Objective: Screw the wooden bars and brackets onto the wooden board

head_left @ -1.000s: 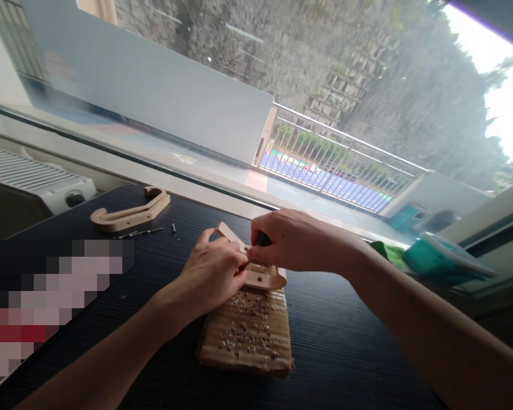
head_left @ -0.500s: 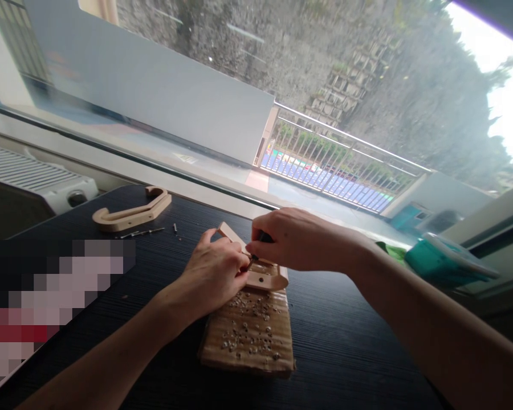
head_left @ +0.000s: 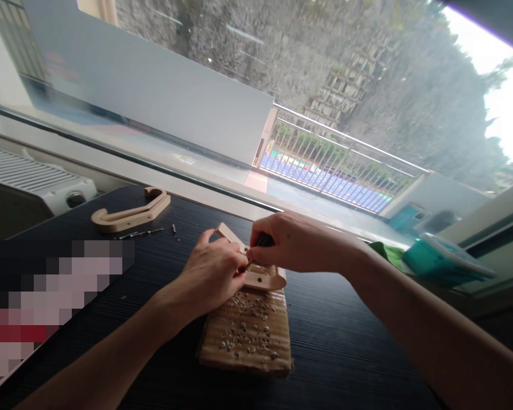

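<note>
My left hand (head_left: 216, 267) is closed round a pale wooden hook-shaped piece (head_left: 263, 281), pressing it onto the far end of a cardboard-wrapped block (head_left: 248, 347). A dark screw hole shows in the wood. My right hand (head_left: 290, 242) grips a dark-handled screwdriver (head_left: 264, 239), mostly hidden by the fingers. Its thin metal shaft slants down towards the left fingertips, over the wood; what the tip touches is hidden. The block's top is pitted with many small holes. A second wooden hook piece (head_left: 132, 213) lies at the back left of the table.
Thin metal bits (head_left: 143, 232) and a small screw-like part (head_left: 174, 229) lie near the second hook piece on the dark table (head_left: 346, 347). A blurred-out flat item (head_left: 68, 307) is at left. A teal box (head_left: 444, 262) and green cloth (head_left: 387, 253) stand at right. The window ledge borders the table behind.
My right hand has shifted very slightly left and down with the screwdriver. My left hand keeps its hold on the wooden piece, and the view has moved a little.
</note>
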The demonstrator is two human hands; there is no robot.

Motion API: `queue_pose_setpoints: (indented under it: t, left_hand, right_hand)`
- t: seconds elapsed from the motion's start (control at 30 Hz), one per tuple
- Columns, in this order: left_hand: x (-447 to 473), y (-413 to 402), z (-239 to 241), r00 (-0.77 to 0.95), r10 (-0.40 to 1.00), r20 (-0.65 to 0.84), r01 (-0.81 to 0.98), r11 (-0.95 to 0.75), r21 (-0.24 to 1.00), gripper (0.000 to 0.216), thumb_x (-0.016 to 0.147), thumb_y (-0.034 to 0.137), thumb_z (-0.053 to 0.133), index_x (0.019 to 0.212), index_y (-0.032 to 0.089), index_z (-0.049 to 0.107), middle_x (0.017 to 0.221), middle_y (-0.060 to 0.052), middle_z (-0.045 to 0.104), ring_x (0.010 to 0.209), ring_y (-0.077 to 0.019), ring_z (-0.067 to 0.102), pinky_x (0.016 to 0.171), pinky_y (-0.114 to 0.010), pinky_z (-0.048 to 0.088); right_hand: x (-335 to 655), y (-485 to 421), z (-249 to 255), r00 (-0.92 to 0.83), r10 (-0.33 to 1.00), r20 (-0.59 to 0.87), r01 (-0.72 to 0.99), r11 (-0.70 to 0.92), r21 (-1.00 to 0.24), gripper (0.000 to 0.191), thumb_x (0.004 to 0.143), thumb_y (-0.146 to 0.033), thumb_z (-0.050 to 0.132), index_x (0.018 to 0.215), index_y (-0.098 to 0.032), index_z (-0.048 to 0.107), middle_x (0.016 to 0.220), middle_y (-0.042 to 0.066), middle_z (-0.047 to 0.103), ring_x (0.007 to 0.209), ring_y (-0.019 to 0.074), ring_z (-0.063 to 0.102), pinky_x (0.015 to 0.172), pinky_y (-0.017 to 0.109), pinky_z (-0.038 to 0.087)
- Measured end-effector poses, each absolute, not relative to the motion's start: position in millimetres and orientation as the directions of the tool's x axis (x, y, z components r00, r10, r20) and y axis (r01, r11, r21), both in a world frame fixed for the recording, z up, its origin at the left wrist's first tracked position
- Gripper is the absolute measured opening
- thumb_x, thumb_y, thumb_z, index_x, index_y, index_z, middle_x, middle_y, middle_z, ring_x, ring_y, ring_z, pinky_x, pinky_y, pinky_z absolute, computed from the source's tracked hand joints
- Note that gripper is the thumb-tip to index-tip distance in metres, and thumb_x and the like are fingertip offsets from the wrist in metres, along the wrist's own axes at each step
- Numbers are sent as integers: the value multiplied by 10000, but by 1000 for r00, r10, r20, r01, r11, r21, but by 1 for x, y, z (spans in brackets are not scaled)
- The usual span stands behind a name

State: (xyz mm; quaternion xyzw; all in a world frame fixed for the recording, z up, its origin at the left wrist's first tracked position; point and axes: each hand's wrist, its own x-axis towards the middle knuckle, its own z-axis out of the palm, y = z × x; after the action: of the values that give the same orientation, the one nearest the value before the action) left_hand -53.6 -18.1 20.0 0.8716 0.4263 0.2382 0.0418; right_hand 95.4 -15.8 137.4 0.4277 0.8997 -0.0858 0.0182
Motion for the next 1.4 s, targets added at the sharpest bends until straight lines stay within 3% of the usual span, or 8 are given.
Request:
queue_pose_setpoints:
  t: [0.23, 0.63, 0.77, 0.87, 1.17, 1.3, 1.4]
  left_hand:
    - [-54, -18, 19, 516, 759, 397, 725, -634, 269, 187, 780, 272, 539, 634, 218, 642, 757, -13, 660, 808, -185, 580, 980, -486, 258]
    - [-54, -19, 19, 525, 763, 377, 731, -631, 260, 193, 788, 257, 527, 628, 222, 629, 750, -1, 651, 822, -196, 590, 979, -506, 249]
    - [-54, -18, 18, 525, 758, 386, 723, -637, 267, 202, 795, 275, 524, 629, 223, 628, 767, 2, 655, 832, -198, 590, 985, -509, 243]
    - [-54, -18, 18, 524, 760, 385, 726, -634, 265, 199, 792, 273, 526, 631, 221, 631, 767, -5, 658, 826, -195, 591, 992, -508, 236]
    - [-54, -20, 20, 519, 772, 366, 745, -619, 249, 202, 801, 270, 516, 656, 213, 644, 777, -16, 658, 853, -200, 587, 978, -487, 257]
    - [-54, -19, 18, 522, 764, 379, 732, -630, 261, 201, 802, 263, 512, 651, 215, 635, 785, -5, 657, 835, -187, 583, 990, -496, 236]
    - [-53, -19, 18, 522, 764, 378, 728, -630, 269, 197, 796, 254, 514, 640, 217, 630, 779, -3, 657, 830, -185, 583, 999, -504, 220]
  right_hand:
    - [101, -14, 150, -662, 733, -153, 748, 660, -70, 211, 743, -285, 539, 881, -219, 683, 694, -17, 619, 568, 79, 433, 538, 215, 271]
    - [98, -15, 145, -620, 769, -155, 779, 627, -3, 207, 752, -308, 521, 798, -196, 689, 646, -4, 612, 541, 85, 413, 531, 231, 260]
    - [99, -17, 153, -655, 734, -179, 749, 662, -24, 226, 721, -252, 535, 892, -215, 678, 749, -2, 644, 590, 87, 445, 536, 219, 269]
    - [97, -16, 152, -676, 715, -176, 730, 683, -31, 189, 729, -216, 512, 814, -193, 680, 705, 0, 630, 573, 83, 428, 528, 221, 264]
    - [98, -12, 147, -606, 775, -182, 790, 613, -21, 208, 748, -334, 525, 776, -201, 682, 628, -16, 598, 532, 79, 406, 508, 219, 260]
    - [99, -15, 153, -653, 732, -192, 748, 663, -14, 208, 717, -268, 548, 877, -229, 674, 719, -17, 636, 579, 85, 443, 522, 210, 270]
    - [96, -17, 151, -675, 714, -184, 729, 684, -18, 173, 733, -218, 517, 809, -204, 672, 681, -15, 625, 559, 77, 427, 523, 213, 267]
